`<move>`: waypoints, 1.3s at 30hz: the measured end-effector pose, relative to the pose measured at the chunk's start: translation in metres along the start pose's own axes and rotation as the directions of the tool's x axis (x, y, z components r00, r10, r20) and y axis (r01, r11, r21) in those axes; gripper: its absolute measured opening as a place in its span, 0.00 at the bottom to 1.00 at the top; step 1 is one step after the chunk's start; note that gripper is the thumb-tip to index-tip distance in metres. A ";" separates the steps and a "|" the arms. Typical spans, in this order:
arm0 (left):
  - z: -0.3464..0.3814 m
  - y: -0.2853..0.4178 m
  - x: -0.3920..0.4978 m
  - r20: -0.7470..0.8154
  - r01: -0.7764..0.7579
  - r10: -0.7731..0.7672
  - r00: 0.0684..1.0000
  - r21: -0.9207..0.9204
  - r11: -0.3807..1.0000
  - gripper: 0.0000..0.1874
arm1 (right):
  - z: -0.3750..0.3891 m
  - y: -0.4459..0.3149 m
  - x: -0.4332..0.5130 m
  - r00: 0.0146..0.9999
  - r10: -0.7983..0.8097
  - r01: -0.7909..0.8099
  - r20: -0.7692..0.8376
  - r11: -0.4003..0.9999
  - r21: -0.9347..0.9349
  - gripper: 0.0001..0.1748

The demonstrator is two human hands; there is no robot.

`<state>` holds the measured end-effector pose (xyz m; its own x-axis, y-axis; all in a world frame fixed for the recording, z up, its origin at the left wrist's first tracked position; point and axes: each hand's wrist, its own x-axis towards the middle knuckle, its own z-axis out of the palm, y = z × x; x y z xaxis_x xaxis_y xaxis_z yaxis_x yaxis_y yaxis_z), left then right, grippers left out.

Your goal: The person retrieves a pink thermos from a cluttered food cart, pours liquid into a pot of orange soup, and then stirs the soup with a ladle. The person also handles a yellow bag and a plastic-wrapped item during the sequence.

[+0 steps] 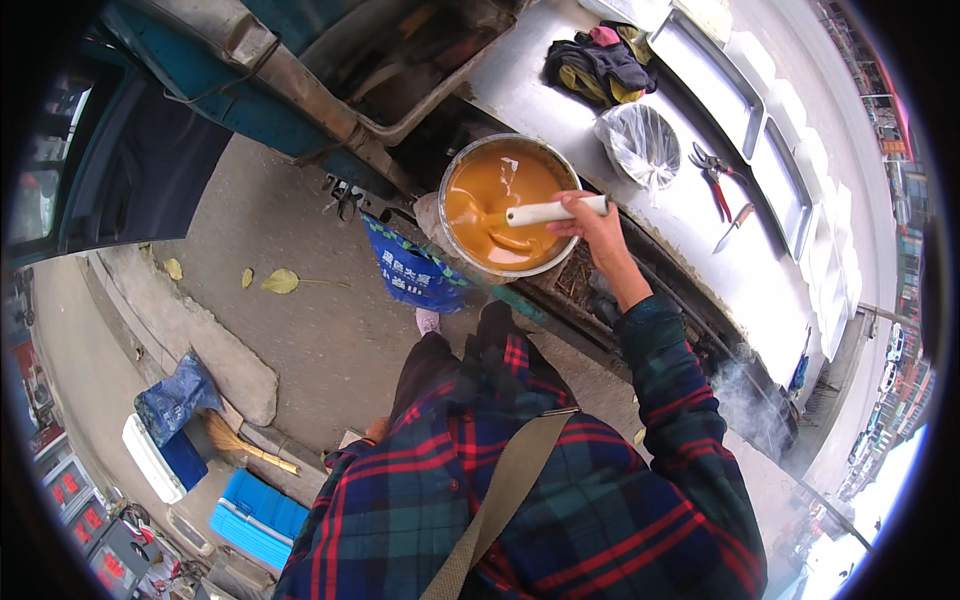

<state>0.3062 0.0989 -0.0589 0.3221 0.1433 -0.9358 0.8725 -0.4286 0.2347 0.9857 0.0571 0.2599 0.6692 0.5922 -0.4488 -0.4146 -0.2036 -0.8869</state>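
Observation:
My right hand (589,229) grips a white cylindrical handle (556,211) that slants over a round metal pot (445,184). The pot holds a thick orange-brown liquid (480,180), and the handle's far end is over it; whatever part lies in the liquid is hidden. A cloth (431,217) touches the pot's left side. Low at my left side, by the plaid sleeve, only a small part of my left hand (377,430) shows; its fingers cannot be made out.
On the metal tabletop (720,292) lie dark gloves (600,64), a plastic-lined bowl (641,142), red-handled pruning shears (718,184), a knife (733,227) and metal trays (780,187). Smoke (750,397) rises at right. A blue bag (412,270) hangs below the pot. A broom (251,446) and a blue box (259,517) stand lower left.

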 end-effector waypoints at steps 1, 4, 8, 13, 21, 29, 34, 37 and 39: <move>-0.002 0.001 0.001 -0.003 0.001 -0.001 1.000 0.013 1.000 0.19 | -0.004 -0.010 0.003 0.998 -0.064 0.064 0.022 0.998 0.002 0.17; -0.007 0.002 -0.002 -0.035 -0.027 0.030 0.999 0.083 0.996 0.19 | -0.013 -0.041 0.013 0.975 -0.206 0.218 0.083 0.960 -0.177 0.19; -0.007 0.002 -0.007 -0.009 -0.014 0.015 1.000 0.138 0.990 0.17 | -0.017 -0.066 0.029 0.940 -0.290 0.342 0.181 0.791 -0.508 0.16; 0.000 0.004 -0.008 -0.025 -0.084 0.086 0.996 0.072 0.994 0.16 | -0.023 -0.053 0.022 0.924 -0.285 0.375 0.253 0.555 -0.743 0.15; 0.009 0.006 -0.004 -0.029 -0.051 0.052 0.998 0.012 0.999 0.16 | -0.006 0.011 0.000 0.995 0.093 -0.087 0.028 0.980 -0.176 0.16; -0.001 -0.003 -0.003 -0.076 -0.163 0.160 0.984 -0.030 0.986 0.17 | -0.015 -0.008 0.020 0.992 -0.012 0.029 -0.123 0.991 0.134 0.20; -0.003 -0.004 -0.009 -0.027 -0.094 0.097 0.995 0.084 0.992 0.19 | -0.030 -0.049 0.024 0.975 -0.209 0.191 -0.072 0.960 -0.205 0.19; -0.007 -0.003 -0.009 -0.019 -0.118 0.119 0.993 0.047 0.992 0.20 | -0.028 -0.050 0.037 0.973 -0.233 0.215 -0.010 0.914 -0.345 0.16; -0.009 -0.002 -0.009 0.011 -0.087 0.087 0.996 0.022 0.996 0.20 | -0.023 -0.041 0.048 0.977 -0.210 0.202 0.025 0.893 -0.401 0.16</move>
<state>0.3051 0.1065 -0.0482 0.3927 0.0962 -0.9146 0.8328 -0.4592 0.3092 1.0490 0.0753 0.2724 0.7259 0.6408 -0.2499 0.0121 -0.3752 -0.9269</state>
